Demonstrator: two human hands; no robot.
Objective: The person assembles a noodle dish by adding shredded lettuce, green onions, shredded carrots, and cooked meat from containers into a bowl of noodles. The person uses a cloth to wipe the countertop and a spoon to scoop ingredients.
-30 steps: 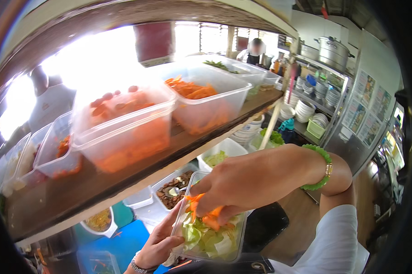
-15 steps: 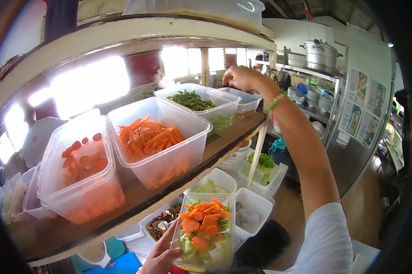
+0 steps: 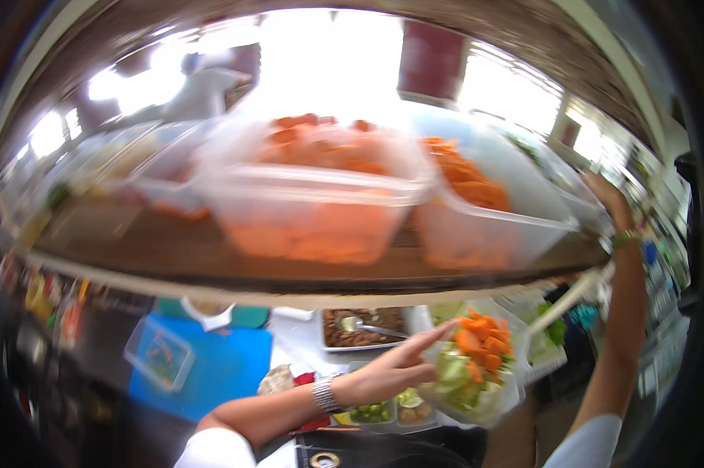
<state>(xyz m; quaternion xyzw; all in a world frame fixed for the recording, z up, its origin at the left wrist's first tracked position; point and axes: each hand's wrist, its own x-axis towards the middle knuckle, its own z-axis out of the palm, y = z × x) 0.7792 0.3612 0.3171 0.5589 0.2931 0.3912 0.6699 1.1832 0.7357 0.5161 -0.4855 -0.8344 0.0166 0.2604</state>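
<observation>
My left hand [image 3: 399, 365], with a metal watch band at its wrist, holds a clear plastic container [image 3: 516, 398] by its left side, below the shelf edge. In it lie sliced carrots [image 3: 483, 343] over pale chopped leaves [image 3: 455, 378]. At the shelf's right end my right hand [image 3: 608, 193] reaches beside a clear tub [image 3: 574, 195]; its fingers are smeared and partly hidden. Along the wooden shelf [image 3: 305, 274] stand a tub of carrot rounds [image 3: 313, 226] and a tub of carrot strips [image 3: 477, 234], both blurred.
Under the shelf are a tray of brown food [image 3: 364, 327] with a spoon, a blue cutting board [image 3: 235, 359] and a small clear tub [image 3: 161, 355] on it. More tubs [image 3: 118, 160] line the shelf's left end. Another person [image 3: 200, 90] is blurred in the background.
My view has swung left, so the shelf and tubs appear farther right. The vegetable container stays in my left hand. My right arm still reaches to the shelf's right end.
</observation>
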